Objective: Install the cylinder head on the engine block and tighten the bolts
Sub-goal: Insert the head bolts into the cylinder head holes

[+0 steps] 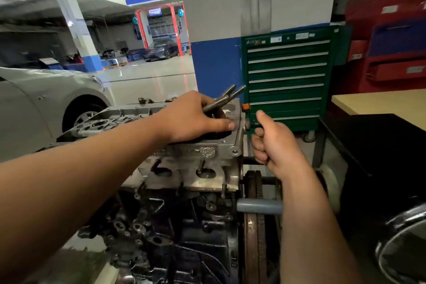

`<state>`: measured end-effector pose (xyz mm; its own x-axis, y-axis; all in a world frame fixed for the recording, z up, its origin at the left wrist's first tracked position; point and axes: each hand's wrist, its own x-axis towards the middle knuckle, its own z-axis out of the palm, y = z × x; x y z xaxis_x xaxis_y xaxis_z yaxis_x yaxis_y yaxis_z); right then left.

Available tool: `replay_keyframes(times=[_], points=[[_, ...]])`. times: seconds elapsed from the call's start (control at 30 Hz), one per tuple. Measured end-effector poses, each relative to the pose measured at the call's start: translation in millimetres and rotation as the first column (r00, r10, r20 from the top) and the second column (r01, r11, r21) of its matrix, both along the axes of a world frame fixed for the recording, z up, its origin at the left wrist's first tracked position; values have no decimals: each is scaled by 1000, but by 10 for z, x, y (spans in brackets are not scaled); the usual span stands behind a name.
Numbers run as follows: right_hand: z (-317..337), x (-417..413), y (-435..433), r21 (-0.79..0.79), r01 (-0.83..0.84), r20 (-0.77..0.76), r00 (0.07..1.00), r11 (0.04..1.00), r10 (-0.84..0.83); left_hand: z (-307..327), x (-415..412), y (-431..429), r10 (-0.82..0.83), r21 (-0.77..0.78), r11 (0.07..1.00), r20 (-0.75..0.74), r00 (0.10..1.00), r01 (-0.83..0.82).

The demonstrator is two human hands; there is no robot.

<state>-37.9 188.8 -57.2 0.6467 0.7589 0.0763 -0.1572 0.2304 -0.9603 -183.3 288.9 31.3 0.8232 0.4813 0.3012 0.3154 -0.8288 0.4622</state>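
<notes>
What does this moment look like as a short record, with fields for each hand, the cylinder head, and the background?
left hand: rests on top of the cylinder head, holding a few long bolts
right hand: loosely curled beside the head's end, thumb up, apparently holding nothing
cylinder head: sitting on the engine block
background: green tool cabinet, silver car

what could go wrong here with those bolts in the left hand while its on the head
1. The left hand holds several long bolts loosely bundled while pressing on the cylinder head; one could slip out and drop into the open head or down past the engine block.
2. The right hand is curled at the head's end, close to the flywheel; fingers could get pinched if the head shifts.
</notes>
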Motion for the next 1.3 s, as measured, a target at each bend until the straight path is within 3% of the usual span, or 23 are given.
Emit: replay_keyframes(times=[0.2,0.33,0.6,0.7,0.97,1.3], points=[[-3,-32,108,87,105,14,994,991,-106,0,-7,-5,-12,33,999,-25,1000,12],[31,-59,194,153,151,10,988,977,-154,17,-22,22,-11,21,1000,46,999,11],[154,-97,207,141,185,147,967,972,-206,52,-117,70,28,132,991,22,999,-31],[231,-157,218,151,188,132,969,970,-209,97,-132,71,67,167,983,27,997,-71],[435,-264,160,153,160,283,938,975,-199,257,-258,88,38,163,985,86,996,-51],[457,-245,161,136,146,284,942,980,-179,264,-252,124,40,180,982,109,993,-59]])
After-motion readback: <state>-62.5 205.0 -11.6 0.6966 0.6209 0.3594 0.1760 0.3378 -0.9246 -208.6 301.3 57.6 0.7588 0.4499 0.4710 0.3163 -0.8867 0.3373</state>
